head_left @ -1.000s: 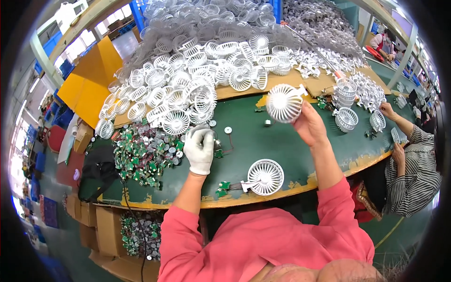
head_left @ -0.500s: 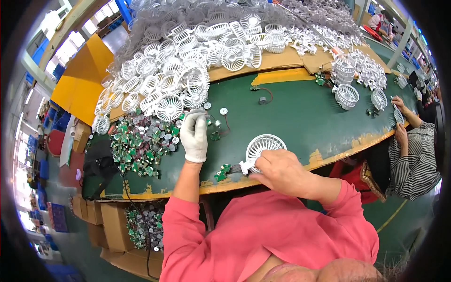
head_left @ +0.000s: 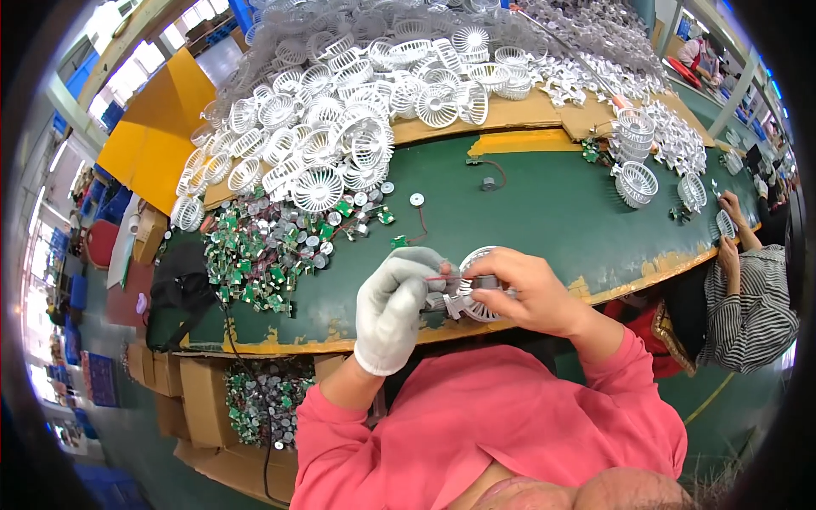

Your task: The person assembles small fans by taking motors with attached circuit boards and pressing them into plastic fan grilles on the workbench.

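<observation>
Hands [head_left: 534,293] pinching grey cylindrical motor [head_left: 485,282], red wire [head_left: 437,278]

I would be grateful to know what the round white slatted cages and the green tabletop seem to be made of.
Round white slatted cages: probably moulded plastic, fairly glossy, given bright highlights and thin, even ribs. Green tabletop: smooth, perhaps painted or coated, with worn yellowish edge patches; base material unclear.

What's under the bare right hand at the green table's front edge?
Part of a round, white, slatted plastic cover shows beneath the bare right hand, which pinches a small grey cylinder. The hand hides the cover's right side and anything else below it.
</observation>
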`<action>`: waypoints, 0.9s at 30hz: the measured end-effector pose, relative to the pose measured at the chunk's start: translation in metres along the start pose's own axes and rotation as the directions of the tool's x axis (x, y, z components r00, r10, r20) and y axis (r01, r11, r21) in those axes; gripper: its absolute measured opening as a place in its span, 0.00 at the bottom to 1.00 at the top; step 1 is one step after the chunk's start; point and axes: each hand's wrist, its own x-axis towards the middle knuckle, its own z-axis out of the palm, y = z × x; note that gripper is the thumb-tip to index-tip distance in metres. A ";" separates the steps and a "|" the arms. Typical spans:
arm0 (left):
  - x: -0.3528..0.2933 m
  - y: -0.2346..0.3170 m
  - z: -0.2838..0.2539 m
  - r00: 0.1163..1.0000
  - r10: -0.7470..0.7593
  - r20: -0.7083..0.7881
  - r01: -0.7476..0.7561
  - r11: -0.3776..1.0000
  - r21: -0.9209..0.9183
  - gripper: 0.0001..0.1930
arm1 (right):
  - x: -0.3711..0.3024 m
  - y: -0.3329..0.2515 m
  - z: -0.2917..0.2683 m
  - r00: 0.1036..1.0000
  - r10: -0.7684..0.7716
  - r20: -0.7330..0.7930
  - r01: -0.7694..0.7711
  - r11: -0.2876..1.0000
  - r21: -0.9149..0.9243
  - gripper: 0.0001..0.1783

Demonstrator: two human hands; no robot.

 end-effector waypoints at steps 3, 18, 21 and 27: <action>-0.009 0.010 -0.007 0.997 -0.074 0.018 0.064 0.948 0.311 0.06 | -0.004 0.002 -0.017 0.995 -0.074 -0.067 0.081 0.991 0.110 0.15; -0.017 -0.002 0.012 0.960 -0.265 0.094 0.082 0.586 0.806 0.27 | -0.004 0.003 -0.017 0.984 -0.164 0.074 0.180 0.871 -0.458 0.17; -0.021 -0.019 0.017 0.980 -0.160 0.120 -0.072 0.277 0.958 0.23 | -0.003 0.008 -0.016 0.978 -0.082 0.193 0.182 0.786 -0.590 0.14; -0.022 -0.027 0.005 0.969 -0.145 0.199 -0.163 0.230 0.959 0.15 | 0.000 0.025 -0.012 0.937 -0.045 0.346 0.256 0.762 -0.595 0.15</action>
